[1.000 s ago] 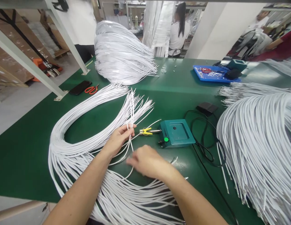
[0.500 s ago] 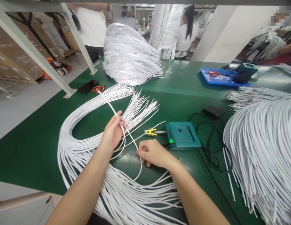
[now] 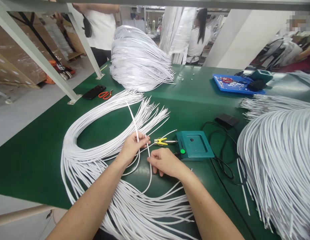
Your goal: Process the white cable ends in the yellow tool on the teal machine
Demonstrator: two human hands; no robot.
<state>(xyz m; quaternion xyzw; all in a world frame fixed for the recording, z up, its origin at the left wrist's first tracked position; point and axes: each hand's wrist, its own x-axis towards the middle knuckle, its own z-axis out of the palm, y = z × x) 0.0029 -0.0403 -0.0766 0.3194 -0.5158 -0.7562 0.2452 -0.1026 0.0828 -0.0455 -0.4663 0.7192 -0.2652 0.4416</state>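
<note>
1. Lower centre of the frame: a bundle [image 3: 95,156] of white cables lies in a wide loop on the green table [image 3: 32,156]. Its loose ends fan out toward the frame centre and along the bottom edge.

2. Centre: the left hand [image 3: 132,146] has its fingers closed, thumb against fingertips, pinching one white cable [image 3: 134,121]. The cable's free end rises from the pinch, up and slightly left, over the bundle.

3. Just right of it: the right hand [image 3: 165,161] rests on the table with its fingers curled. Thumb and forefinger pinch a white strand [image 3: 150,173] that curves down in a loop below the hand. Whether strand and cable are one piece cannot be told. The two hands are close together but not touching.

4. Just beyond the hands: a yellow clip [image 3: 160,141] projects from the left side of a teal box [image 3: 195,145], which has a green button on its near edge. A black cord [image 3: 227,166] coils to the right of the box.

5. Right edge: a large pile [image 3: 277,160] of white cables.

6. Upper left: a phone [image 3: 94,92] and orange scissors [image 3: 105,94], side by side.

7. Upper centre: a second heap [image 3: 137,60] of cables. Upper right: a blue tray [image 3: 232,84].

8. Beyond the table: people standing.
</note>
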